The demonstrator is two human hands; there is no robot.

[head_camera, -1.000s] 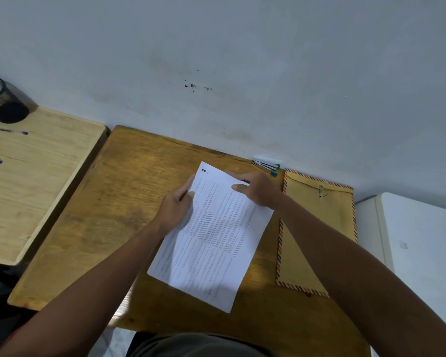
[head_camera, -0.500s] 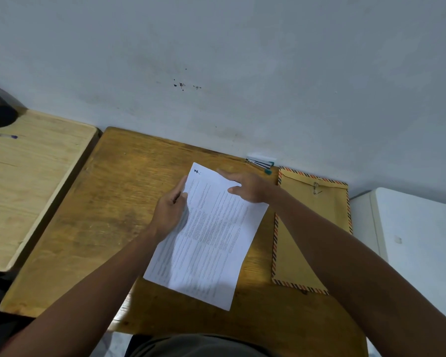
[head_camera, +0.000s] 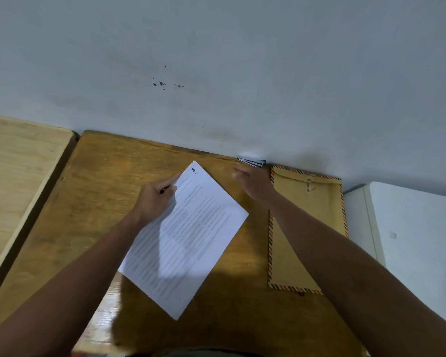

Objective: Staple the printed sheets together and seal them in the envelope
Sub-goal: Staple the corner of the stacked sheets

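The printed sheets lie slanted on the brown wooden desk, text side up. My left hand pinches their upper left edge. My right hand is off the paper, fingers apart and blurred, just below the stapler, which rests against the wall with a metal body and a teal end. The brown envelope, with a striped border and a string clasp near its top, lies flat to the right of the sheets; my right forearm crosses its lower part.
A lighter wooden table adjoins the desk on the left. A white cabinet stands at the right, beside the envelope. The grey wall runs along the desk's far edge.
My right hand has let go of the sheets' top edge and moved up and right toward the stapler. My left hand keeps its hold. The view has shifted right, so the cup and pens are gone.
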